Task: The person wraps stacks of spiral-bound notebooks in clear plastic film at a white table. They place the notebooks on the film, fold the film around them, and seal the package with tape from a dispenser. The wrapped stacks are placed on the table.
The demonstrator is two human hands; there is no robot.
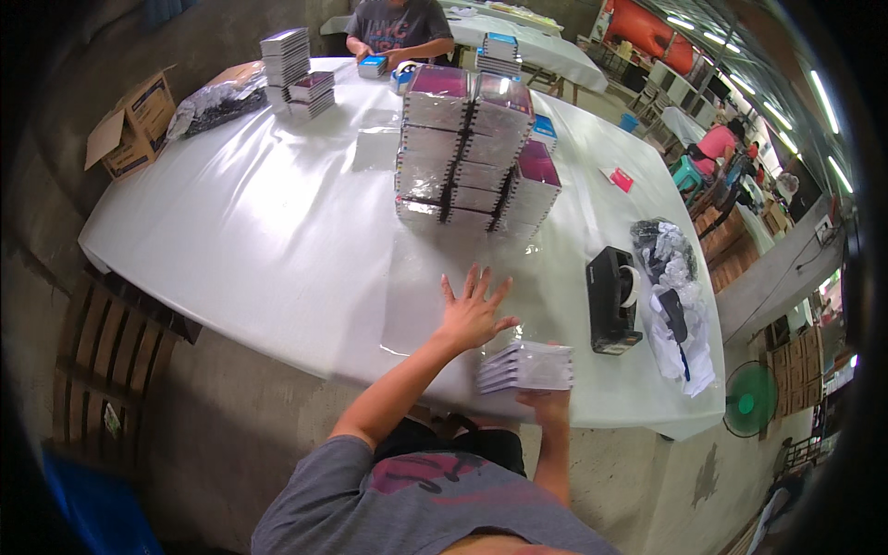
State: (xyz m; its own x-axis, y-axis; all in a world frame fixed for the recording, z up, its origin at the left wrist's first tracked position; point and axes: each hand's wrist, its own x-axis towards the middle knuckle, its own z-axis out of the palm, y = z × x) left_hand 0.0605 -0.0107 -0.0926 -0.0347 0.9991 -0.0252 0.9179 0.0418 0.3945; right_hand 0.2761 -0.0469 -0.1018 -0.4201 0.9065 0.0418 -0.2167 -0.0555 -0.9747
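Observation:
My left hand [474, 313] is stretched out with fingers spread, holding nothing, over a clear plastic sheet [407, 319] on the white table. Whether it touches the sheet I cannot tell. My right hand [548, 403] grips a small stack of spiral-bound notebooks [529, 367] from below, at the table's near edge; its fingers are partly hidden by the stack. Beyond the sheet rises a tall pile of spiral-bound notebooks [462, 139] with purple covers, in shiny clear wrap. To the right of my hands stands a black tape dispenser [610, 301] with a tape roll.
Crumpled plastic and paper [668, 259] lie at the right edge, with a black-handled tool [673, 316] on top. More notebook stacks [298, 79] stand far left, near an open carton [134, 125]. Across the table a person [400, 32] holds a blue stack. A green fan [749, 400] stands right.

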